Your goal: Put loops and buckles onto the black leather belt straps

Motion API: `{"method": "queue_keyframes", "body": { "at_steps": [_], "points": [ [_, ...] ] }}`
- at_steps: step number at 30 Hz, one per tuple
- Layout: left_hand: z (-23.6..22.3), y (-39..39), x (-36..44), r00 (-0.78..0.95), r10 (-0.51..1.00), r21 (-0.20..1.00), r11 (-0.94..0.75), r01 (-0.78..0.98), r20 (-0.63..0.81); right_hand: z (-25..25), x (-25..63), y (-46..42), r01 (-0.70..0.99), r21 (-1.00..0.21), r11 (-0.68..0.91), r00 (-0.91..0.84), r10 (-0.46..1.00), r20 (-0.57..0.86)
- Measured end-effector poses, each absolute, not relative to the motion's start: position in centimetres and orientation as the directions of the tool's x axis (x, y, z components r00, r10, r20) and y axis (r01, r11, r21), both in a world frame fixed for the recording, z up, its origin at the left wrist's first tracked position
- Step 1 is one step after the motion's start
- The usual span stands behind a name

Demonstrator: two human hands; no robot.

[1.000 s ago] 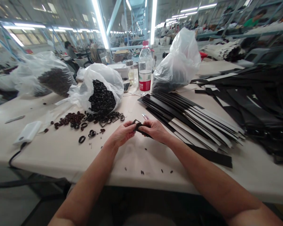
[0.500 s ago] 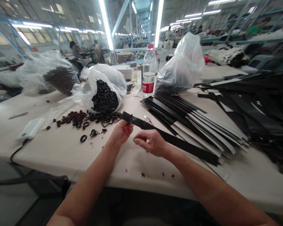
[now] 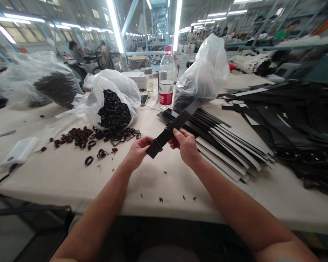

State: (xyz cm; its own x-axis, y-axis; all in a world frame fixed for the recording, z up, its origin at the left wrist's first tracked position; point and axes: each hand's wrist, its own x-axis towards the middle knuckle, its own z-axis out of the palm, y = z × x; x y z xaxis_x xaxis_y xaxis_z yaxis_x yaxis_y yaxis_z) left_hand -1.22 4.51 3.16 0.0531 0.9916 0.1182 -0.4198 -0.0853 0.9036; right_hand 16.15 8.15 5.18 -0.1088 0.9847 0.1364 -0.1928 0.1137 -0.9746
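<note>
A flat black belt strap (image 3: 177, 122) slants up and away to the right between my hands, above the table. My left hand (image 3: 135, 153) pinches it near its close end, where a thin dark buckle frame (image 3: 159, 144) crosses it. Further along, my right hand (image 3: 186, 145) is closed on the strap's edge, thumb on top. The far end of the strap reaches over a stack of black and white strips (image 3: 224, 134). Several tiny dark pieces (image 3: 160, 199) lie on the table in front of me.
An open plastic bag (image 3: 136, 91) spills black loops beside a brown heap of small loops (image 3: 79, 136). A bottle with a red cap (image 3: 166, 78) and another plastic bag (image 3: 204, 69) stand behind. Black belts (image 3: 297, 145) are piled right; a white corded box (image 3: 19, 151) lies left.
The strap has swung round, its far end moving from the near right to the far right. My right hand, earlier apart from it, now grips it. The view has shifted slightly.
</note>
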Motion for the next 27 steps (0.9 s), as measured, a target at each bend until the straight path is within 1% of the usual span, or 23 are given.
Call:
{"method": "queue_keyframes", "body": {
  "at_steps": [2, 4, 6, 9, 11, 13, 15, 17, 20, 23, 27],
  "points": [
    [3.2, 4.2, -0.7, 0.082, 0.982, 0.942, -0.138, -0.307, 0.171, 5.1, 16.4, 8.7, -0.175, -0.980, 0.093, -0.113, 0.987, 0.114],
    [3.2, 4.0, -0.5, 0.108, 0.978, 0.966, -0.154, -0.208, 0.179, 5.0, 16.6, 9.1, -0.174, -0.982, 0.070, -0.140, 0.986, 0.095],
    [3.1, 4.1, -0.4, 0.108, 0.979, 0.976, -0.153, -0.155, 0.171, 4.9, 16.7, 9.3, -0.224, -0.974, 0.030, -0.177, 0.982, 0.071],
    [2.6, 4.6, -0.7, 0.015, 0.984, 0.970, -0.170, -0.174, 0.175, 4.8, 16.8, 9.3, -0.310, -0.949, -0.061, -0.230, 0.973, 0.013],
    [2.2, 5.0, -0.9, -0.071, 0.984, 0.957, -0.176, -0.232, 0.164, 4.6, 16.6, 9.0, -0.245, -0.964, -0.098, -0.334, 0.942, -0.011],
    [1.8, 5.4, -1.0, -0.126, 0.982, 0.939, -0.174, -0.296, 0.142, 4.4, 16.3, 8.6, -0.125, -0.991, -0.052, -0.499, 0.867, 0.018],
    [1.6, 5.6, -0.9, -0.122, 0.983, 0.934, -0.169, -0.315, 0.137, 3.9, 15.8, 8.2, -0.089, -0.995, 0.037, -0.609, 0.789, 0.084],
    [1.6, 5.5, -0.5, -0.086, 0.986, 0.944, -0.161, -0.289, 0.142, 3.4, 15.3, 7.9, -0.134, -0.987, 0.090, -0.598, 0.787, 0.153],
    [1.9, 5.2, 0.2, -0.043, 0.991, 0.958, -0.137, -0.252, 0.130, 2.6, 14.8, 7.8, -0.193, -0.975, 0.110, -0.495, 0.847, 0.193],
    [1.9, 5.0, 0.7, -0.028, 0.992, 0.961, -0.127, -0.246, 0.124, 2.1, 14.5, 7.6, -0.250, -0.963, 0.104, -0.431, 0.878, 0.207],
    [1.5, 5.2, 1.0, -0.007, 0.992, 0.966, -0.128, -0.225, 0.129, 2.3, 14.2, 6.9, -0.327, -0.945, 0.032, -0.400, 0.901, 0.169]
  ]
}}
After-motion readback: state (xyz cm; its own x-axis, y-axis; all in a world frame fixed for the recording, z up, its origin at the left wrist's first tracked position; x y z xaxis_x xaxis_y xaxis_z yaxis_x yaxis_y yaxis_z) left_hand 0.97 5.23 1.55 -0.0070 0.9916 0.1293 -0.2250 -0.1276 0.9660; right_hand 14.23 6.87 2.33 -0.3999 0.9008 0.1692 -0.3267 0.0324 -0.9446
